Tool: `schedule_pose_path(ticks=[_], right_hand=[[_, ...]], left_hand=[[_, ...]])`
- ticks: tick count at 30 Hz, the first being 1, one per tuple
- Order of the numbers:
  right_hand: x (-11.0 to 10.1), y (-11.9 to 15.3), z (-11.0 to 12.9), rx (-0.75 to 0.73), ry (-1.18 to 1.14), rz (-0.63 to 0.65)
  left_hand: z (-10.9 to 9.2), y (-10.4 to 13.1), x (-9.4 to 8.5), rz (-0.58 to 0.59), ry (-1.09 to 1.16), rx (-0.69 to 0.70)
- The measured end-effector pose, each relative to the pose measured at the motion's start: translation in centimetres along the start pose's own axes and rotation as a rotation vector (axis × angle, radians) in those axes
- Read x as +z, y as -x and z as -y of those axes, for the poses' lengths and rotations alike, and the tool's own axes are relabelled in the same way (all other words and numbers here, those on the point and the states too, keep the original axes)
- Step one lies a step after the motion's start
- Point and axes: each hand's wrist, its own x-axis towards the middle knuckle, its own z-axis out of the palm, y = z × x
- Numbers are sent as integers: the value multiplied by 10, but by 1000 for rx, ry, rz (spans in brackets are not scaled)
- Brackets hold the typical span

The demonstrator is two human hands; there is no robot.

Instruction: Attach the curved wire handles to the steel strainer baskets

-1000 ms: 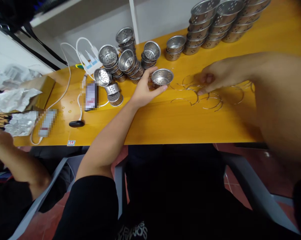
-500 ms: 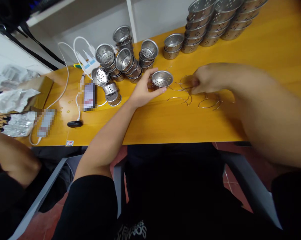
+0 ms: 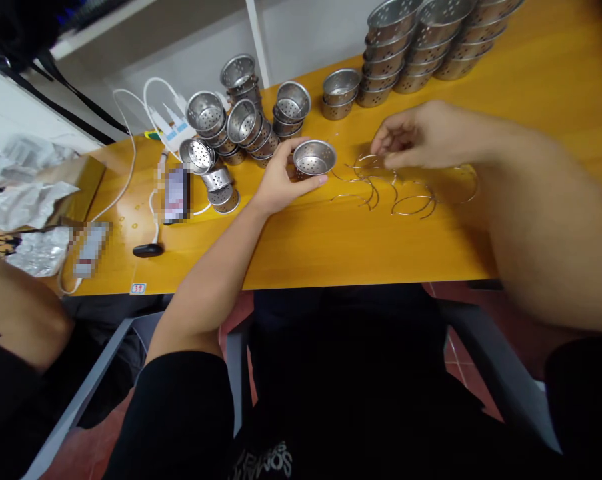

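Perforated cup point(image 3: 315, 158) in our left hand point(image 3: 279, 180), right hand point(image 3: 421, 137) at the curved wires point(image 3: 413, 196)

We are clamping the perforated cup between left thumb and fingers, its mouth facing up, over the yellow table point(image 3: 331, 253); we are holding the right hand's curled fingers by the curved wires, but cannot tell whether they are closing on one. Cup stacks point(image 3: 381, 67) are standing beyond both hands

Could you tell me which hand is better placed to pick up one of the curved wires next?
Right, I think: the right hand is over the curved wires, while the left hand holds a metal cup.
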Motion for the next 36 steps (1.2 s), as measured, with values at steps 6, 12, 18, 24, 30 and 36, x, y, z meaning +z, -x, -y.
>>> schedule_pose_path(ticks=[6, 12, 18, 24, 30, 36], right_hand=[[10, -6, -5, -78, -166, -266], [27, -6, 22, -134, -265, -412], [50, -6, 49, -148, -233, -331], [54, -7, 50, -125, -199, -281], [66, -18, 41, -223, -322, -404], [75, -23, 42, -271, -418, -460]], left_hand=[[4, -2, 3, 76, 63, 2], [2, 0, 6, 92, 187, 21], [-5, 1, 15, 112, 210, 13], [-14, 2, 17, 131, 222, 18], [-7, 1, 19, 158, 213, 48], [-3, -1, 21, 204, 59, 152]])
